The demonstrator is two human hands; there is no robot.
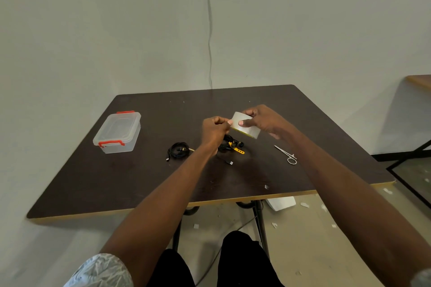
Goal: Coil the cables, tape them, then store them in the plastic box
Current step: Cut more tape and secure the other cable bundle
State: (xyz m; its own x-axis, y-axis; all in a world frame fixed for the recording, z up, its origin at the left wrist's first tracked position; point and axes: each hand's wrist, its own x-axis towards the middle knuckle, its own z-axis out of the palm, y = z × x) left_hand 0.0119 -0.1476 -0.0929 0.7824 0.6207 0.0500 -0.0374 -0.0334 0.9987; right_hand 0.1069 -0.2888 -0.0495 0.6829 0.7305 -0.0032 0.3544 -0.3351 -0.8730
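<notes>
Stage: the taping step is judged to be in hand; a strip is being started from the roll, and nothing is seen to be stored yet.
Right grip: the right hand (261,121) is closed round the pale, translucent roll of adhesive tape (245,125), thumb on its outer face, the roll held clear above the dark brown table (130,179).
Left grip: the left hand (215,130) is narrowed to a pinch at the roll's left edge, apparently on the free end of the tape; the end itself is too small to be confirmed.
Key relation: the roll lies directly right of the left pinch and touches it, so a pull to the left is judged to be what would draw the strip out.
Cable below: a black cable bundle with a yellow strap (233,145) lies on the table just beneath both hands, partly hidden by the left wrist.
Second cable: a coiled black cable (178,150) lies to the left of the hands, apart from the first.
Cutting tool: small metal scissors (286,155) lie on the table nearer the right hand.
Store: the clear plastic box with red latches (119,133) stands lidded at the far left, well apart from the cables.
</notes>
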